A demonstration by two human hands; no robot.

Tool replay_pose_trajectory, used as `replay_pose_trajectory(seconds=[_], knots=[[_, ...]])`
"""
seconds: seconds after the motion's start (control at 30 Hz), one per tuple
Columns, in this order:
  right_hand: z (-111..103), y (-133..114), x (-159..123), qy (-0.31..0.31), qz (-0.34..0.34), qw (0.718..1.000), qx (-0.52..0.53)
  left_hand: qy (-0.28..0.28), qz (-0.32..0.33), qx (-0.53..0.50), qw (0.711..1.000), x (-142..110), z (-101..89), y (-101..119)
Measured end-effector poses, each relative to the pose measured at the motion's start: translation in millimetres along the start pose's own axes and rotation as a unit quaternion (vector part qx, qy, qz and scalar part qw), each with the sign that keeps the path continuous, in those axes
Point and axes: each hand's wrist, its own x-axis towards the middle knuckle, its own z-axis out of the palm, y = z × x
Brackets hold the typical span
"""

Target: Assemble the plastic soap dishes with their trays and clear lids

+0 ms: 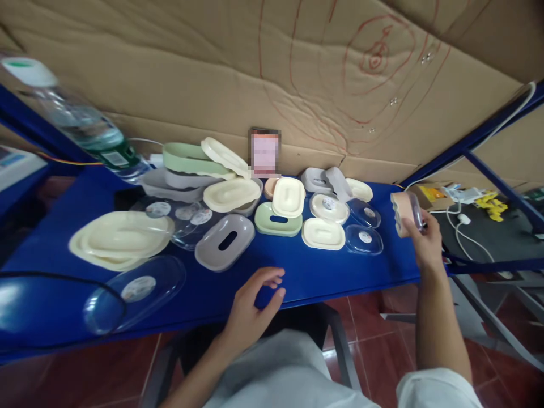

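At the right end of the blue table, my right hand (426, 235) grips a small peach-coloured box with a clear lid (403, 212), held on its side above the surface. My left hand (258, 294) is empty at the table's front edge, fingers curved and apart from the thumb. Nearest to it lie a grey oval piece with a slot (244, 232) and a green slotted piece (289, 226). Cream lids (323, 234) and clear lids (364, 239) lie between my two hands.
A water bottle (91, 127) leans at the back left. Larger cream lids (127, 232), a big clear lid (136, 294) and stacked green and grey boxes (181, 158) cover the left side. Cardboard (204, 73) backs the table (306, 277). Right of it is a shelf (505, 238) with cables.
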Motion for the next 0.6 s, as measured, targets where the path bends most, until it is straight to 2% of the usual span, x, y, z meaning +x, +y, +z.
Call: replay_pose_trajectory(seconds=[0.03,0.07,0.13,0.17,0.23,0.3,0.33,0.37,0.4,0.43,0.53,0.6], knots=[[0,-22,-19,-0.028,0.010,0.998,0.051,-0.012,-0.022,-0.054,0.998,0,2.8,1],[1,-47,-41,-0.083,-0.005,0.992,0.097,-0.027,-0.041,-0.114,0.992,1,5.9,3],[7,-102,-86,-0.215,-0.091,0.962,0.142,-0.043,-0.070,-0.224,0.971,3,12.1,5],[13,-129,-105,-0.280,-0.138,0.936,0.166,-0.036,-0.083,-0.260,0.961,3,14.6,6],[29,-176,-130,-0.410,-0.182,0.865,0.223,0.023,-0.113,-0.292,0.949,3,17.0,8],[50,-203,-131,-0.486,-0.197,0.810,0.265,0.105,-0.148,-0.294,0.939,1,15.2,9],[61,-209,-122,-0.501,-0.205,0.793,0.280,0.134,-0.163,-0.296,0.932,-1,12.9,9],[72,-211,-107,-0.499,-0.218,0.788,0.287,0.154,-0.175,-0.300,0.925,-3,9.9,9],[84,-208,-90,-0.479,-0.237,0.796,0.284,0.163,-0.181,-0.305,0.921,-5,6.6,8],[95,-201,-71,-0.442,-0.256,0.816,0.271,0.166,-0.183,-0.311,0.918,-7,3.3,7],[128,-171,-21,-0.267,-0.277,0.909,0.163,0.164,-0.177,-0.325,0.915,-9,-3.6,3],[145,-151,-4,-0.206,-0.270,0.936,0.098,0.148,-0.176,-0.324,0.918,-6,-4.1,2]])
